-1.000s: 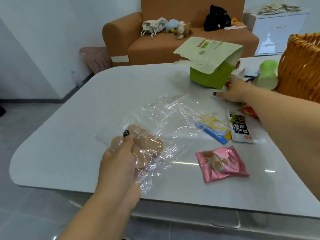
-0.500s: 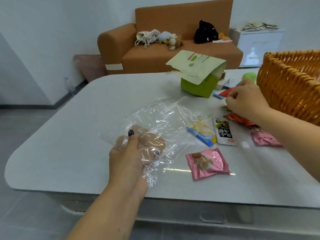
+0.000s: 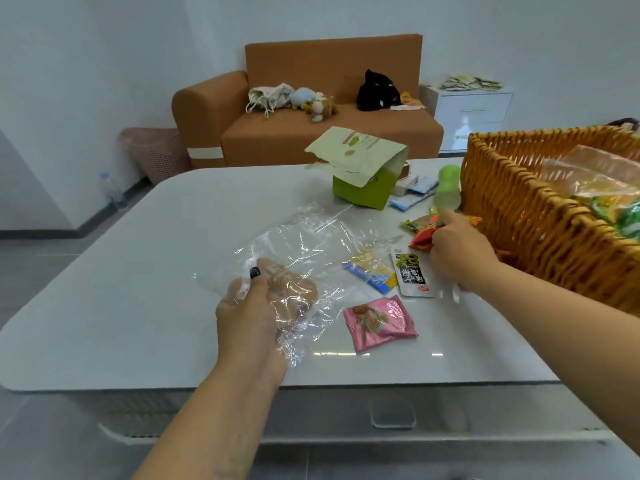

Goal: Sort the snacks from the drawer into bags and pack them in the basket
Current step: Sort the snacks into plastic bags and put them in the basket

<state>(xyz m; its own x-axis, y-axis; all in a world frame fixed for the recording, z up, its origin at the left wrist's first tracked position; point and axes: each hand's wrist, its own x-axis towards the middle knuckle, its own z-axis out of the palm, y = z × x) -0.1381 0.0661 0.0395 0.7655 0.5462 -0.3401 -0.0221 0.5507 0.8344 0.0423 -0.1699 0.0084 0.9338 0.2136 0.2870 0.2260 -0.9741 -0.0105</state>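
Note:
My left hand (image 3: pixel 252 313) holds the mouth of a clear plastic bag (image 3: pixel 311 244) that lies on the white table (image 3: pixel 138 289), fingers inside the film and thumb on top. My right hand (image 3: pixel 457 251) grips a red-orange snack packet (image 3: pixel 424 239) just left of the wicker basket (image 3: pixel 540 216). Loose on the table between the hands lie a pink snack packet (image 3: pixel 379 322), a yellow-blue packet (image 3: pixel 374 275) and a white packet with black print (image 3: pixel 412 275). The basket holds bagged snacks (image 3: pixel 602 188).
A green carton with open flaps (image 3: pixel 363 171) stands at the table's back, with blue-white packets (image 3: pixel 414 192) and a green bottle (image 3: pixel 448 188) beside it. Behind the table are an orange sofa (image 3: pixel 311 133) and a white cabinet (image 3: pixel 472 114).
My right hand drew back from beside the green carton toward the basket and now grips a red-orange packet. My left hand kept its hold on the clear bag.

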